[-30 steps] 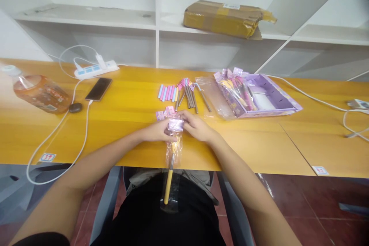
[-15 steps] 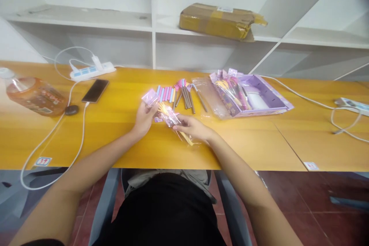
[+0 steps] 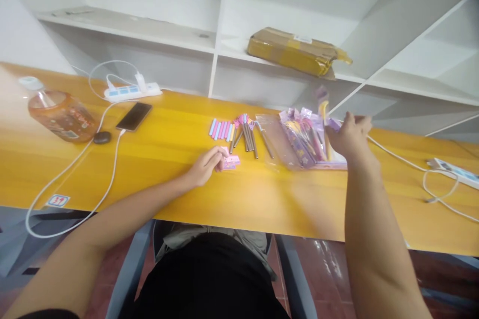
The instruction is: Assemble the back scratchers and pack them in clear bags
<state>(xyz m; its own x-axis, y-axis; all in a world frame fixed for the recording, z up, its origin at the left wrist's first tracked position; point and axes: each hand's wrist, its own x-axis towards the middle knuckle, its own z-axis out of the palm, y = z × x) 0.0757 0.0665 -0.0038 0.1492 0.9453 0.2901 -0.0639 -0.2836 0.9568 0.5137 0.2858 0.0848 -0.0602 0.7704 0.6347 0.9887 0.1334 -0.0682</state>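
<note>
My left hand (image 3: 205, 167) rests low over the table, its fingers pinched at a small pink card (image 3: 225, 151). Beneath its fingertips lie more pink-and-purple cards (image 3: 232, 161). My right hand (image 3: 348, 137) is stretched out over the purple box (image 3: 333, 165), closed on a yellow back scratcher (image 3: 324, 107) in a clear wrapper, blurred by motion. Other wrapped back scratchers (image 3: 307, 134) fill the box's left part. Several unwrapped back scratchers (image 3: 247, 134) with metal rods and hand-shaped heads lie mid-table, beside a row of pink, blue and yellow tubes (image 3: 222, 129).
A clear plastic bag (image 3: 271, 129) lies left of the box. Toward the left are a phone (image 3: 133, 116) on a cable, a power strip (image 3: 132, 91), a small black object (image 3: 102, 137) and an orange bottle (image 3: 62, 114). A taped carton (image 3: 292, 52) sits on the shelf.
My right hand has carried the wrapped yellow back scratcher from in front of me to the box at the right. My left hand has let go of it and moved down to the pink cards.
</note>
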